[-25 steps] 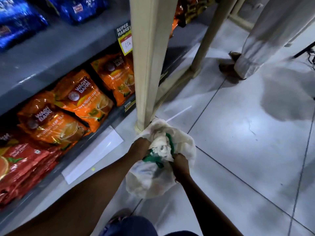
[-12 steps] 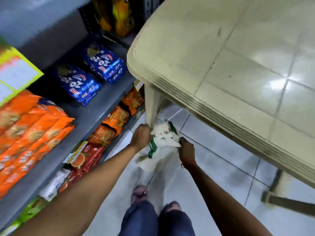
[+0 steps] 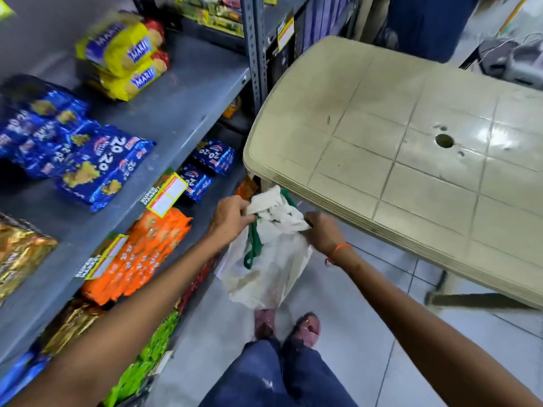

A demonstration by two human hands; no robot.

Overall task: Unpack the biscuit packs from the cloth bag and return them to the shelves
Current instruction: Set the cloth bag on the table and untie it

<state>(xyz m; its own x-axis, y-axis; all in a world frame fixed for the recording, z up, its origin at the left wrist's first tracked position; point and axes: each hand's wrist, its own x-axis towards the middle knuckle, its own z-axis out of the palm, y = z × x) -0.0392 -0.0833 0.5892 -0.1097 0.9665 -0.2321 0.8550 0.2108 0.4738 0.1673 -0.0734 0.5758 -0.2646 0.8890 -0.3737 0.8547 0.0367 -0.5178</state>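
Observation:
A white cloth bag (image 3: 264, 271) with green handles hangs in the air between my hands, above the floor and my feet. My left hand (image 3: 229, 220) grips the bag's bunched top on its left side. My right hand (image 3: 321, 230) grips the top on the right. The bag's contents are hidden. To the left stand grey shelves (image 3: 176, 113) with blue biscuit packs (image 3: 88, 160), yellow Marie packs (image 3: 126, 54) and orange packs (image 3: 141, 254).
A beige plastic table (image 3: 411, 148) stands right of the bag, its edge almost touching the bag's top. More blue packs (image 3: 205, 168) lie on a lower shelf. Green and gold packs fill the bottom left. Pale tiled floor (image 3: 367, 333) lies below.
The bag has been lifted from the floor beside the table leg to about shelf height. My view rose with it; both hands kept their grip on the top.

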